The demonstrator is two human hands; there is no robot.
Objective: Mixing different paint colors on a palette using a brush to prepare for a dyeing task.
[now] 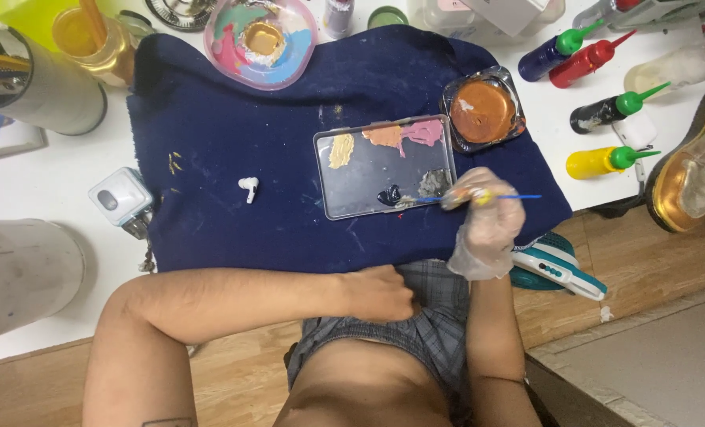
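Item: thin blue paintbrush (479,198), lying left-right, bristle end on the dark blob at the clear palette tray's (368,190) lower edge. Gloved right hand (483,221) pinches it mid-shaft. Left hand (380,294), loosely curled and empty, rests at the lap, farther off. Navy towel (226,119) beneath.

The gold shoe (696,178) runs off the picture's right edge. The right hand (485,217) hides the middle of the paintbrush (518,197), whose tip is blurred.
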